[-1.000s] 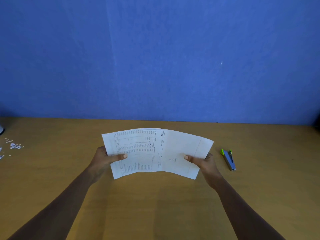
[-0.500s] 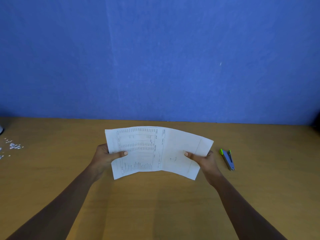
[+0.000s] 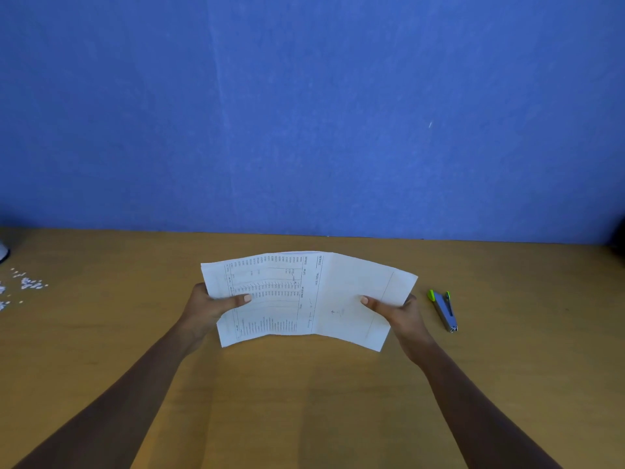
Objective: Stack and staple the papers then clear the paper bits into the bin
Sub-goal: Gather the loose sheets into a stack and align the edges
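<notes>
Both hands (image 3: pixel 209 308) (image 3: pixel 400 311) clamped on papers (image 3: pixel 304 299) at opposite ends; square edges first (stack bowed), stapler (image 3: pixel 444 309) just right of right grip.

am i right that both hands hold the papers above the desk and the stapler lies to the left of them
Not quite. In the head view both hands, left hand and right hand, hold the papers, but the stapler lies to their right.

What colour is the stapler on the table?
Grey-blue stapler with lime-green tips, in the head view.
</notes>
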The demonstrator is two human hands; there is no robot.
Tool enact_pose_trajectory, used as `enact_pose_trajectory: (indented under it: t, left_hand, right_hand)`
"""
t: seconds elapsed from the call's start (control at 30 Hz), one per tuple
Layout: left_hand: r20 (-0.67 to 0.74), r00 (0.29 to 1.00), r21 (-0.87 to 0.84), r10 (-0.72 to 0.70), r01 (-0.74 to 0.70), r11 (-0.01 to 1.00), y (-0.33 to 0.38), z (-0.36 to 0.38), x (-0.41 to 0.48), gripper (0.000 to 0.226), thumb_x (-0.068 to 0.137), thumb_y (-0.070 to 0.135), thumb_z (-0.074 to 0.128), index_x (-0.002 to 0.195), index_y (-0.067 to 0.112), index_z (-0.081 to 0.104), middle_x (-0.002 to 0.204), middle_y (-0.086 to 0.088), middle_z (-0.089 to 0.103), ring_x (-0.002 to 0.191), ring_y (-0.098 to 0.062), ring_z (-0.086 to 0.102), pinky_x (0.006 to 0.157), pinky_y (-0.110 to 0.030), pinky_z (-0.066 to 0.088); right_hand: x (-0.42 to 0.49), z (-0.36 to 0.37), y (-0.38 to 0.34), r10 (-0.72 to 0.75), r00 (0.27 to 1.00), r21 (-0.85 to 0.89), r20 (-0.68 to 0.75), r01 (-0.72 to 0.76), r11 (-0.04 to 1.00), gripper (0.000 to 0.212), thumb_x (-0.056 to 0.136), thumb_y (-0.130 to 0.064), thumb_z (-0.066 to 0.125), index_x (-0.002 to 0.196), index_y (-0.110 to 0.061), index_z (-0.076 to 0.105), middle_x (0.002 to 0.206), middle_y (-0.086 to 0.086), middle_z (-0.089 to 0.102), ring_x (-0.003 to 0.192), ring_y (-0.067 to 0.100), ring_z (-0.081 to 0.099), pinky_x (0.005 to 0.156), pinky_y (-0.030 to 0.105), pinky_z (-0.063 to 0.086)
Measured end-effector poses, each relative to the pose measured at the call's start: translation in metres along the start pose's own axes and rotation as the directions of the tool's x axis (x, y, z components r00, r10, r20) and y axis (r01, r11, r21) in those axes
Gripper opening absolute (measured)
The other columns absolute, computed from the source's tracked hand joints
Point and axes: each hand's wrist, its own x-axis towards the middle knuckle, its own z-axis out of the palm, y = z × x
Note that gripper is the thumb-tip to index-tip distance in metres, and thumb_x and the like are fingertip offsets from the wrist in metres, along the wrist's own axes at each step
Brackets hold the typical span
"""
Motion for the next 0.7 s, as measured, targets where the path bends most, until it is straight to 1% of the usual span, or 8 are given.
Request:
enact_pose_trajectory:
  t: [0.1, 0.2, 0.33, 0.47, 0.57, 0.6, 0.63, 0.7]
  left_hand:
    - [0.014, 1.0, 0.006, -0.021, 0.021, 1.0, -0.002, 0.001, -0.003, 0.029, 0.071, -0.002, 0.072, 0.092, 0.019, 0.067, 0.088, 0.008, 0.074, 0.089, -0.018, 0.067, 0.07, -0.031, 0.052]
    - [0.004, 0.999, 0.007, -0.038, 0.038, 0.999, -0.005, 0.004, -0.006, 0.029, 0.072, -0.001, 0.072, 0.09, 0.02, 0.067, 0.083, 0.012, 0.074, 0.088, -0.016, 0.068, 0.071, -0.032, 0.052]
    - [0.012, 1.0, 0.01, -0.015, 0.015, 1.0, -0.005, 0.006, -0.009, 0.029, 0.071, 0.004, 0.075, 0.092, 0.023, 0.067, 0.088, 0.013, 0.074, 0.083, -0.01, 0.07, 0.072, -0.032, 0.052]
    - [-0.007, 1.0, 0.041, -0.023, 0.024, 0.999, -0.002, 0.008, -0.009, 0.022, 0.078, 0.006, 0.069, 0.09, 0.024, 0.066, 0.082, 0.017, 0.073, 0.082, -0.012, 0.068, 0.069, -0.03, 0.051]
    - [-0.014, 1.0, 0.126, -0.018, 0.02, 0.992, 0.006, 0.007, -0.007, 0.016, 0.078, 0.008, 0.069, 0.087, 0.021, 0.067, 0.075, 0.019, 0.073, 0.077, -0.009, 0.068, 0.067, -0.028, 0.051]
    - [-0.024, 1.0, 0.172, -0.009, 0.013, 0.985, 0.009, 0.007, -0.005, 0.013, 0.078, 0.009, 0.07, 0.085, 0.018, 0.068, 0.07, 0.018, 0.072, 0.074, -0.009, 0.068, 0.065, -0.026, 0.05]
    - [-0.035, 0.999, 0.228, 0.004, 0.004, 0.974, 0.014, 0.007, -0.004, 0.009, 0.077, 0.009, 0.07, 0.084, 0.014, 0.068, 0.065, 0.015, 0.071, 0.071, -0.01, 0.066, 0.062, -0.025, 0.049]
    - [-0.03, 0.999, 0.344, 0.028, -0.016, 0.939, 0.026, 0.008, 0.0, 0.005, 0.078, 0.009, 0.071, 0.082, 0.008, 0.068, 0.067, 0.007, 0.067, 0.066, -0.016, 0.063, 0.058, -0.025, 0.047]
  right_hand:
    - [-0.002, -0.001, 0.003, 0.019, 0.999, -0.015, 0.036, -0.019, 1.0, 0.028, 0.074, -0.001, 0.073, 0.092, -0.02, 0.067, 0.096, -0.001, 0.072, 0.085, 0.012, 0.07, 0.065, 0.023, 0.056]
    - [-0.004, -0.002, 0.008, 0.027, 0.999, -0.024, 0.045, -0.026, 0.999, 0.032, 0.069, -0.006, 0.078, 0.095, -0.02, 0.067, 0.098, 0.001, 0.072, 0.088, 0.013, 0.07, 0.067, 0.025, 0.057]
    - [-0.006, 0.001, 0.012, 0.044, 0.999, -0.011, 0.015, -0.044, 0.999, 0.022, 0.077, -0.004, 0.072, 0.09, -0.021, 0.067, 0.094, -0.002, 0.073, 0.087, 0.013, 0.069, 0.073, 0.03, 0.057]
    - [-0.006, 0.002, 0.014, 0.047, 0.999, -0.039, 0.004, -0.047, 0.998, 0.02, 0.078, -0.007, 0.071, 0.092, -0.021, 0.066, 0.099, 0.001, 0.071, 0.093, 0.02, 0.068, 0.079, 0.037, 0.055]
    - [-0.003, -0.002, 0.015, 0.064, 0.997, -0.082, -0.045, -0.068, 0.994, 0.022, 0.077, -0.013, 0.073, 0.097, -0.015, 0.067, 0.104, 0.006, 0.071, 0.094, 0.023, 0.068, 0.082, 0.041, 0.056]
    - [-0.002, -0.002, 0.013, 0.047, 0.996, -0.117, -0.075, -0.056, 0.992, 0.026, 0.076, -0.015, 0.074, 0.1, -0.011, 0.066, 0.106, 0.008, 0.071, 0.093, 0.022, 0.068, 0.08, 0.039, 0.057]
    - [0.0, -0.002, 0.009, 0.001, 0.993, -0.167, -0.115, -0.021, 0.986, 0.03, 0.077, -0.015, 0.074, 0.104, -0.009, 0.064, 0.107, 0.008, 0.07, 0.091, 0.019, 0.068, 0.077, 0.033, 0.057]
    - [0.003, 0.001, -0.002, -0.173, 0.962, -0.319, -0.21, 0.1, 0.942, 0.042, 0.078, -0.011, 0.073, 0.116, -0.013, 0.056, 0.112, -0.001, 0.064, 0.094, 0.012, 0.062, 0.076, 0.02, 0.051]
